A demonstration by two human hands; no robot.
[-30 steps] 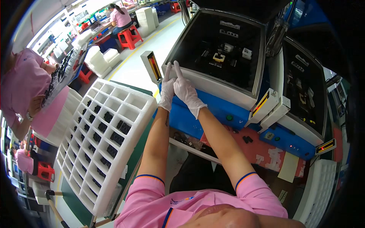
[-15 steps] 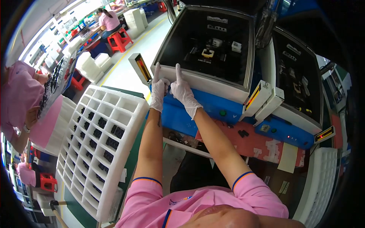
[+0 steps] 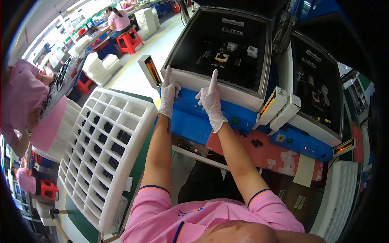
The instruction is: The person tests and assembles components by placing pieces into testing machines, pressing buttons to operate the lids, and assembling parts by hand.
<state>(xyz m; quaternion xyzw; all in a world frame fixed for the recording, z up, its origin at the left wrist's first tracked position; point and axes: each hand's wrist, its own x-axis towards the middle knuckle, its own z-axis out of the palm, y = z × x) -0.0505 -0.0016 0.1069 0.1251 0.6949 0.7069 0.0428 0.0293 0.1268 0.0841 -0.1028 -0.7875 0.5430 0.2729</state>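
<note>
My left hand point(image 3: 168, 95), in a white glove, is at the left end of the machine's front. Its index finger points up and touches the edge of the dark lid frame, the other fingers curled and nothing in them. My right hand point(image 3: 210, 101), gloved too, lies further right against the white front panel point(image 3: 239, 95), index finger stretched towards the lid edge and thumb apart. It holds nothing. Through the dark glass lid point(image 3: 194, 42) a small yellowish fixture point(image 3: 221, 58) and white blocks show. A green button point(image 3: 235, 120) sits on the blue base below.
Left of me stands a white foam tray point(image 3: 139, 135) with black parts in many cells. Yellow-striped light-curtain posts point(image 3: 150, 72) flank the machine. A second similar machine point(image 3: 318, 81) is at right. A co-worker point(image 3: 28, 101) in pink holds a tray of black parts at far left.
My right hand has slid to the right along the machine's front, away from my left hand. The left hand stays at nearly the same spot.
</note>
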